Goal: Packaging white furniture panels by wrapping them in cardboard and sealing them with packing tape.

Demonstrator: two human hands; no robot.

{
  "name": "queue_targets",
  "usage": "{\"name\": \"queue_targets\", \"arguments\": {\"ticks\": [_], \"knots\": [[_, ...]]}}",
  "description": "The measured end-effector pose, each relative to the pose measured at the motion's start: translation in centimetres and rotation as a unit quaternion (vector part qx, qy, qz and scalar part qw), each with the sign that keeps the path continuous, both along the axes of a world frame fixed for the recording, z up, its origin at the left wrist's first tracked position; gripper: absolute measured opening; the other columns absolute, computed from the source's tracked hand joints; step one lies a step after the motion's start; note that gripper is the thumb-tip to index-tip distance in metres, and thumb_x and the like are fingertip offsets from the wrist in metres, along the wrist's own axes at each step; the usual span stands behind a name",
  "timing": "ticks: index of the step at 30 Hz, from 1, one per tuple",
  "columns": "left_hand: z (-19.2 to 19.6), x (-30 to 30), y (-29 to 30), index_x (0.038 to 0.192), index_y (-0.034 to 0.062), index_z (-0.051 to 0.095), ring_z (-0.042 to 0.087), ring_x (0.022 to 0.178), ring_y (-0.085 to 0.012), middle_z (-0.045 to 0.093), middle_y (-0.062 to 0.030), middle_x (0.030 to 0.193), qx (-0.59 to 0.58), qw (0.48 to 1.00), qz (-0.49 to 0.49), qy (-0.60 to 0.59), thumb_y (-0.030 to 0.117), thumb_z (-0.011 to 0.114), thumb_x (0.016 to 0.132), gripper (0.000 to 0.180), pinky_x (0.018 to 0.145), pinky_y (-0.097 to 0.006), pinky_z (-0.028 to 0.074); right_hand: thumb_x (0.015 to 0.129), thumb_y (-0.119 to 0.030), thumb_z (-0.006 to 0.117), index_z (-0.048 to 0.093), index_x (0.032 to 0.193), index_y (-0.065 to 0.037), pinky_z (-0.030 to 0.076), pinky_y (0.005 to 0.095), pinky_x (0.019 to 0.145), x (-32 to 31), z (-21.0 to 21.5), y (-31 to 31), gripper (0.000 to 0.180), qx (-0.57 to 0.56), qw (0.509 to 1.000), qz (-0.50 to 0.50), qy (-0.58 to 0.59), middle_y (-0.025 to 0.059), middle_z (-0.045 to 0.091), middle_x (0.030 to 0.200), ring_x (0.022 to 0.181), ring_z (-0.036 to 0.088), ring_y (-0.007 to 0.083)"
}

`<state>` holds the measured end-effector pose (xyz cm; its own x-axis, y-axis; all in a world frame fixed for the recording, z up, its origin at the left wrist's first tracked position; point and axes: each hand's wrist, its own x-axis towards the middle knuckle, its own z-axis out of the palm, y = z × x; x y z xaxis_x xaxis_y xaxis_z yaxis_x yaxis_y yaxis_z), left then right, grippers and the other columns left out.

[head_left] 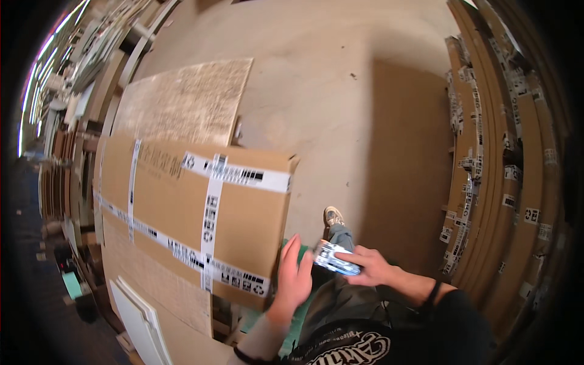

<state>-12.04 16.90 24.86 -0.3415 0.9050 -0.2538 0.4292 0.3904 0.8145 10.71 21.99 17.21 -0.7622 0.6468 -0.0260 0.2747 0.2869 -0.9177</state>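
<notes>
Low in the head view, near the bottom edge: left hand (295,277) raised with fingers straight and spread a little, palm side toward the near right corner of a large flat cardboard box (194,213), touching or just short of its edge, hard to say which; nothing grasped. Just to its right: right hand (368,266) closed around a small shiny packet (331,258) with blue and white print, thumb and fingers pinching its right end, left end sticking out toward the left hand's fingertips. Print on the packet too blurred to make out. Box lying flat atop a stack of similar boards, bound by 2 crossing white printed straps, its far left end bent away by the lens. Beyond the box: pale rough sheet (185,109), partly tucked under it. Below the box: white panels (143,319), cut off by the frame's lower rim. Underfoot: bare concrete floor (322,79), with 1 shoe (333,216) and a grey trouser leg showing between the hands, the rest of the leg hidden behind the packet and wrists. Along the right: curved rows of brown boards (505,158) standing on edge, labels too small to tell. Left margin dark, shelving there only dimly visible. Black printed shirt cut off at the bottom.
</notes>
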Motion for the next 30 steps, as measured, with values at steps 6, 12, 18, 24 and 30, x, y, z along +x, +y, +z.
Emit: {"name": "queue_targets", "arguments": {"ticks": [6, 12, 18, 24, 30], "knots": [[-1.8, 0.1, 15.4, 0.096, -0.0024, 0.071, 0.059, 0.082, -0.0100, 0.069, -0.0034, 0.087, -0.277, 0.885, -0.128, -0.352, 0.027, 0.069, 0.092, 0.029, 0.073, -0.027, 0.047, 0.069, -0.025, 0.077, 0.059, 0.134, -0.023, 0.050, 0.0356, 0.061, 3.9, 6.5, 8.7, 0.068, 0.081, 0.991, -0.101, -0.033, 0.0108, 0.052, 0.077, 0.066, 0.056, 0.0282], [0.1, -7.5, 31.8, 0.069, 0.0013, 0.069, 0.064, 0.066, -0.0218, 0.069, -0.0137, 0.073, -0.192, 0.940, -0.216, 0.182, 0.028, 0.073, 0.081, 0.030, 0.059, -0.036, 0.050, 0.079, -0.022, 0.074, 0.053, 0.137, -0.005, 0.051, 0.0285, 0.086, -3.6, 3.5, 12.9, 0.063, -0.308, 0.900, -0.249, 0.180, 0.0137, 0.064, 0.120, 0.101, 0.063, 0.0166], [-4.6, -22.7, 28.6, 0.096, 0.0023, 0.071, 0.067, 0.097, -0.0366, 0.070, -0.0207, 0.099, -0.279, 0.776, -0.269, 0.498, 0.034, 0.060, 0.083, 0.036, 0.087, -0.047, 0.051, 0.086, -0.015, 0.069, 0.052, 0.138, -0.002, 0.042, 0.0294, 0.102, -11.6, 0.1, 10.9, 0.057, -0.417, 0.857, -0.191, 0.234, 0.0130, 0.058, 0.134, 0.117, 0.056, 0.0162], [-0.3, -9.2, 26.4, 0.112, -0.0062, 0.065, 0.063, 0.109, -0.0310, 0.068, -0.0174, 0.114, -0.190, 0.859, -0.449, 0.157, 0.031, 0.052, 0.098, 0.041, 0.098, -0.033, 0.045, 0.083, -0.028, 0.076, 0.057, 0.134, -0.008, 0.039, 0.0322, 0.107, -8.2, -2.2, -4.6, 0.059, -0.437, 0.896, 0.051, 0.064, 0.0153, 0.058, 0.135, 0.126, 0.054, 0.0242], [5.7, -2.7, 8.9, 0.107, -0.0026, 0.067, 0.065, 0.106, -0.0312, 0.067, -0.0204, 0.110, -0.147, 0.927, -0.333, 0.095, 0.037, 0.050, 0.099, 0.043, 0.091, -0.039, 0.050, 0.084, -0.025, 0.073, 0.058, 0.132, -0.005, 0.044, 0.0296, 0.100, -3.1, -4.1, -11.4, 0.054, -0.454, 0.875, -0.135, 0.100, 0.0153, 0.064, 0.125, 0.114, 0.061, 0.0223]]}}
